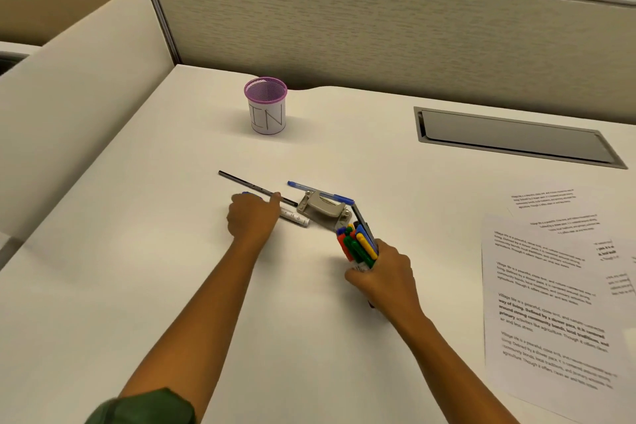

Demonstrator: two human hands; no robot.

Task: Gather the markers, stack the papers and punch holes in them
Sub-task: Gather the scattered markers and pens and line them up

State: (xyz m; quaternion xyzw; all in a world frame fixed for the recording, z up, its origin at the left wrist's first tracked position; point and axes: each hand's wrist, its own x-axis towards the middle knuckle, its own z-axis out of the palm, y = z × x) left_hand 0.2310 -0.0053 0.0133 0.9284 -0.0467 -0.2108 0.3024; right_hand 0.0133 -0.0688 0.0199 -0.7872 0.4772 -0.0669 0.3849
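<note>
My right hand [382, 277] grips a bundle of markers [358, 244] with red, green, yellow and blue caps pointing up and away. My left hand [253, 217] is closed around a white marker with a blue cap [294, 217] lying on the desk, its white barrel sticking out to the right. A thin black pen [241, 180] lies just beyond that hand. The grey hole punch [323, 208] sits between my hands, with a blue pen [320, 192] resting across its top. Printed papers [543, 293] lie scattered and overlapping at the right.
A purple mesh pen cup [266, 105] with a white label stands at the back of the white desk [172, 286]. A grey cable hatch [516, 138] is set into the desk at the back right. A beige partition [378, 27] closes off the far side.
</note>
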